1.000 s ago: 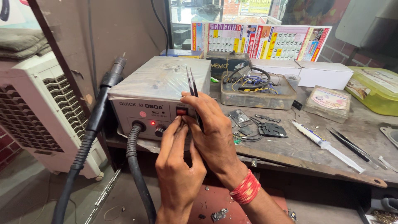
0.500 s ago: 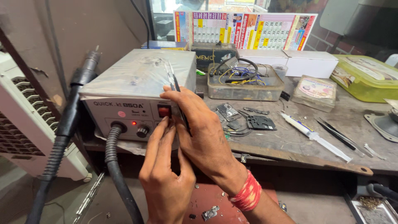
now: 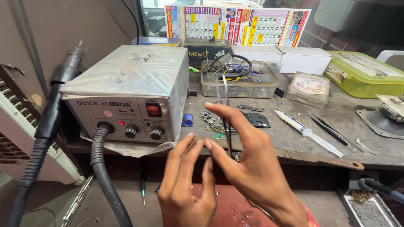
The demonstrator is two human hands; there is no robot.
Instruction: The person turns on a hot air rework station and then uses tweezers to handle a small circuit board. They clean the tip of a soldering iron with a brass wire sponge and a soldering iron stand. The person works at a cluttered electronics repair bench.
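Cluttered workbench (image 3: 294,143), right hand (image 3: 248,164) pinching tweezers (image 3: 225,113) — left hand (image 3: 187,185) empty

clear wire tub (image 3: 240,84) | white boxes (image 3: 290,59) | yellow-green lidded box (image 3: 362,75) | syringe (image 3: 309,132) | calendar (image 3: 235,25)

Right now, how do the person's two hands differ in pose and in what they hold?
The right hand holds slim metal tweezers upright, tips up, between thumb and fingers; the left hand holds nothing. The right hand sits higher and reaches toward the bench edge; the left hand is lower, fingers raised and loosely curled. Both are bare and hover in front of the grey hot-air station, touching none of its knobs.
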